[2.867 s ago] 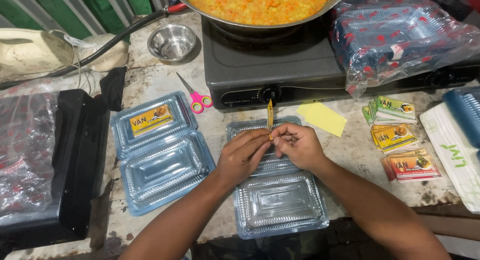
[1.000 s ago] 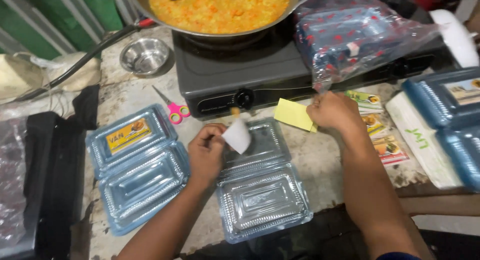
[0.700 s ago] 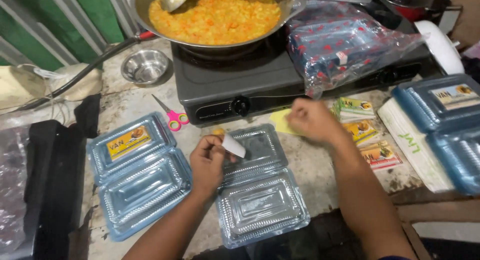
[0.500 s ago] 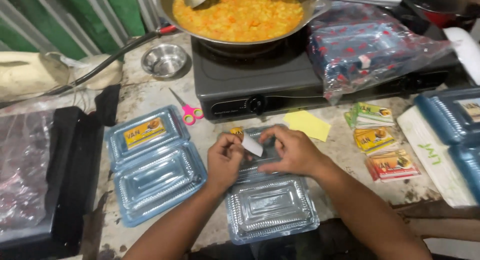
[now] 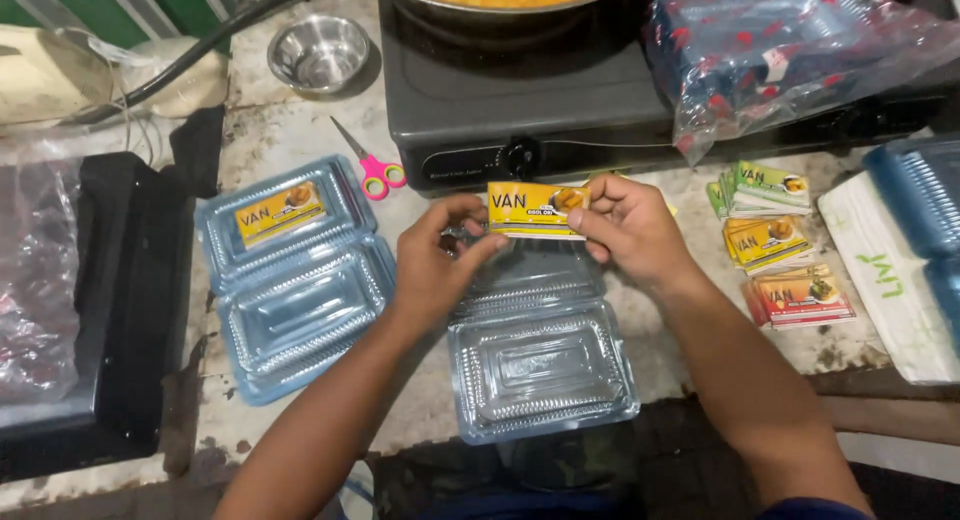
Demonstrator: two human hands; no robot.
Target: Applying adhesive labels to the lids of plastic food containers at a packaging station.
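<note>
Both hands hold a yellow rectangular sticker label (image 5: 532,209) flat, facing up, above an open clear plastic clamshell box (image 5: 540,365). My left hand (image 5: 440,265) pinches the label's left lower edge. My right hand (image 5: 625,228) grips its right end. The box lies open on the worn counter, its lid half under my hands and its tray half nearer me. To the left lies a second open clamshell box (image 5: 295,290) with a yellow label (image 5: 280,212) stuck on its lid.
A black gas stove (image 5: 520,100) with a pan of orange food stands behind. Pink-handled scissors (image 5: 372,170) and a steel bowl (image 5: 320,52) lie back left. Stacks of labels (image 5: 775,245) sit right, beside blue boxes (image 5: 920,195) and a plastic bag (image 5: 790,50). A black tray (image 5: 120,300) is left.
My right hand reached to the label stacks and came back. Both hands peeled the white backing; the yellow label is now held face up over the box lid.
</note>
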